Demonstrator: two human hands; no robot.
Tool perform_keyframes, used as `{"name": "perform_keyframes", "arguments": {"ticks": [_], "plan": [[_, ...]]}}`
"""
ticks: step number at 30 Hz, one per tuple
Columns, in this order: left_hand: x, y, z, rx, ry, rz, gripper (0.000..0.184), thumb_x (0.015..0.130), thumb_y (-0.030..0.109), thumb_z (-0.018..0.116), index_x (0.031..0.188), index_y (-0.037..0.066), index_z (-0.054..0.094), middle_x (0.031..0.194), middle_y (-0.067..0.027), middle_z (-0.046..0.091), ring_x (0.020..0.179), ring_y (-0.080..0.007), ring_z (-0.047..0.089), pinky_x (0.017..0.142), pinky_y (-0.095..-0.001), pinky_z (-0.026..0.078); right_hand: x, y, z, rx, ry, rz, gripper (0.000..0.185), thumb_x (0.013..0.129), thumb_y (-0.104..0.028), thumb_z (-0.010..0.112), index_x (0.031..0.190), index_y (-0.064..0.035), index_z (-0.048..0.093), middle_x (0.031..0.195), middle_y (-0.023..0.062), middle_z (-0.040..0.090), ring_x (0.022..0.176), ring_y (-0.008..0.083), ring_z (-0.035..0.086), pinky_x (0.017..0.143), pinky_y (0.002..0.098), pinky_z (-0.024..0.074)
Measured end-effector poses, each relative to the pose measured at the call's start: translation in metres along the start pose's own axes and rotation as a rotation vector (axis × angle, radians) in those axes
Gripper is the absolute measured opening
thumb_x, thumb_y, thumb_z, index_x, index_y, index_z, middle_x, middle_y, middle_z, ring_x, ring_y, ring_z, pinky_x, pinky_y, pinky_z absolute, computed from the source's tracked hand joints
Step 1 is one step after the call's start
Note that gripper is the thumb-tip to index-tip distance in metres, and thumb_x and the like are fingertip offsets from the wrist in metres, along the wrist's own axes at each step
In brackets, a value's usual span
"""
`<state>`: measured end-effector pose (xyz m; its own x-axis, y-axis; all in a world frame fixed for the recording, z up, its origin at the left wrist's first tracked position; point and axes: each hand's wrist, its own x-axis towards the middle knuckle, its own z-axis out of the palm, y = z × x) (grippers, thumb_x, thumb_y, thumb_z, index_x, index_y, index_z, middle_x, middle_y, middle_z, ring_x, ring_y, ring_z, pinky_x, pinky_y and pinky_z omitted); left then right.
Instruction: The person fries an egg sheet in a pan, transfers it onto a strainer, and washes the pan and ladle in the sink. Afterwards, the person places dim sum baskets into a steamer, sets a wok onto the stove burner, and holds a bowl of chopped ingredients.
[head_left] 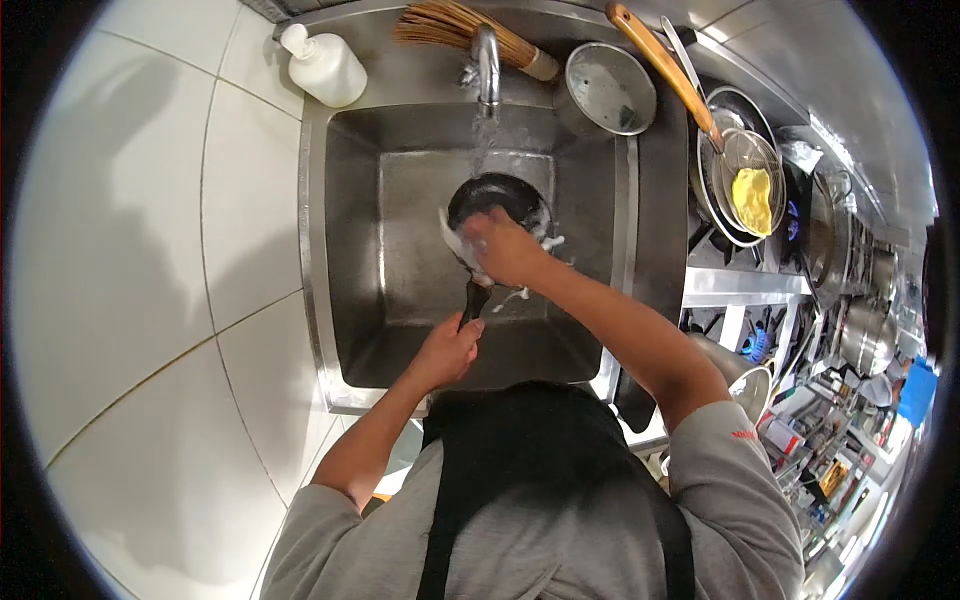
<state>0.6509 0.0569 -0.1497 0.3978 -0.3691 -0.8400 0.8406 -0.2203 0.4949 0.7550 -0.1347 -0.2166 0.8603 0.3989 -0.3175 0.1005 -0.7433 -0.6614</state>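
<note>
A small black frying pan (495, 192) is held inside the steel sink (405, 240), under the running faucet (487, 75). My left hand (447, 352) is wrapped round its dark handle (474, 303) at the sink's near side. Over the pan's inner surface is my right hand (500, 247), blurred by motion, its fingers curled down into the pan; whether it holds anything is hidden. White foam (553, 242) clings to the pan's rim, and more lies on the sink floor to the right.
Behind the sink stand a white pump bottle (330, 70), a straw brush (450, 28) and a metal pot (610, 88). Right of it, a strainer (740, 165) with a yellow item rests over a pan, near lit blue burners (756, 343).
</note>
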Motion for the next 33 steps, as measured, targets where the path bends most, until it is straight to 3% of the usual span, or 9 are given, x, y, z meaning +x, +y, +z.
{"name": "perform_keyframes", "arguments": {"ticks": [5, 8, 10, 12, 16, 19, 26, 28, 33], "plan": [[0.009, -0.012, 0.003, 0.132, 0.039, 0.121, 0.03, 0.102, 0.037, 0.053, 0.092, 0.009, 0.05, 0.059, 0.001, 0.046, 0.045, -0.0115, 0.043, 0.041, -0.0303, 0.034, 0.02, 0.009, -0.027, -0.351, 0.283, 0.201, 0.053, 0.082, -0.01, 0.068, 0.133, -0.0073, 0.052, 0.125, 0.0251, 0.058, 0.11, 0.0436, 0.063, 0.095, 0.0497, 0.0525], [0.022, -0.007, 0.005, 0.112, 0.104, 0.108, 0.03, 0.101, 0.037, 0.054, 0.092, 0.009, 0.051, 0.059, 0.0016, 0.046, 0.044, -0.011, 0.041, 0.042, -0.0307, 0.033, 0.012, 0.014, -0.024, -0.214, -0.052, 0.478, 0.052, 0.081, -0.015, 0.069, 0.13, -0.0061, 0.054, 0.121, 0.0244, 0.064, 0.109, 0.0444, 0.066, 0.092, 0.0517, 0.0538], [0.052, -0.026, -0.001, 0.04, 0.17, 0.118, 0.029, 0.102, 0.038, 0.053, 0.092, 0.01, 0.052, 0.059, 0.0023, 0.044, 0.042, -0.0109, 0.038, 0.041, -0.0309, 0.033, -0.002, 0.007, -0.019, -0.004, -0.039, 0.379, 0.046, 0.078, -0.017, 0.068, 0.121, -0.0063, 0.059, 0.117, 0.0227, 0.067, 0.108, 0.0464, 0.066, 0.089, 0.0538, 0.0533], [0.036, 0.013, -0.003, -0.177, 0.051, -0.005, 0.029, 0.103, 0.039, 0.053, 0.092, 0.012, 0.054, 0.057, 0.0039, 0.042, 0.039, -0.0101, 0.035, 0.041, -0.03, 0.031, -0.014, -0.013, -0.017, 0.23, 0.072, 0.204, 0.041, 0.077, -0.015, 0.068, 0.117, -0.0073, 0.061, 0.115, 0.0201, 0.067, 0.108, 0.0456, 0.064, 0.089, 0.054, 0.0513], [0.034, 0.004, -0.019, -0.872, -0.235, -0.097, 0.03, 0.105, 0.042, 0.051, 0.093, 0.014, 0.057, 0.053, 0.0069, 0.038, 0.034, -0.0089, 0.03, 0.039, -0.0276, 0.027, -0.041, -0.042, -0.018, -0.212, 0.322, -0.086, 0.036, 0.076, -0.011, 0.067, 0.112, -0.0101, 0.064, 0.107, 0.015, 0.063, 0.106, 0.0408, 0.059, 0.089, 0.0519, 0.047], [0.022, 0.0, -0.024, -0.94, -0.351, -0.088, 0.028, 0.103, 0.041, 0.056, 0.093, 0.015, 0.055, 0.056, 0.0068, 0.037, 0.038, -0.0085, 0.025, 0.042, -0.0279, 0.025, -0.052, -0.017, -0.022, -0.21, 0.497, -0.042, 0.034, 0.075, -0.008, 0.066, 0.109, -0.0112, 0.065, 0.104, 0.0142, 0.061, 0.104, 0.0387, 0.057, 0.088, 0.0512, 0.0457], [0.008, 0.019, -0.025, -0.587, -0.17, -0.076, 0.029, 0.104, 0.041, 0.053, 0.095, 0.013, 0.056, 0.055, 0.0063, 0.039, 0.037, -0.0083, 0.03, 0.039, -0.0268, 0.025, -0.036, -0.022, -0.136, -0.179, 0.887, 0.107, 0.027, 0.075, -0.002, 0.063, 0.101, -0.0082, 0.064, 0.096, 0.0178, 0.06, 0.095, 0.041, 0.057, 0.083, 0.0508, 0.0459], [0.041, 0.031, -0.033, -0.568, -0.174, -0.104, 0.027, 0.104, 0.038, 0.053, 0.094, 0.012, 0.055, 0.057, 0.0063, 0.04, 0.04, -0.0081, 0.029, 0.04, -0.0273, 0.026, -0.021, -0.018, -0.177, -0.353, 1.013, 0.037, 0.029, 0.076, -0.002, 0.061, 0.104, -0.0077, 0.066, 0.097, 0.0177, 0.06, 0.094, 0.0404, 0.058, 0.085, 0.0506, 0.0463], [0.162, 0.059, -0.051, -0.722, -0.232, -0.146, 0.028, 0.103, 0.036, 0.053, 0.094, 0.01, 0.056, 0.057, 0.0056, 0.043, 0.041, -0.0081, 0.037, 0.039, -0.0256, 0.03, 0.017, -0.001, -0.211, -0.472, 0.923, 0.069, 0.031, 0.085, -0.013, 0.064, 0.115, -0.0112, 0.068, 0.115, 0.0178, 0.064, 0.113, 0.0392, 0.059, 0.101, 0.0481, 0.0467]]}}
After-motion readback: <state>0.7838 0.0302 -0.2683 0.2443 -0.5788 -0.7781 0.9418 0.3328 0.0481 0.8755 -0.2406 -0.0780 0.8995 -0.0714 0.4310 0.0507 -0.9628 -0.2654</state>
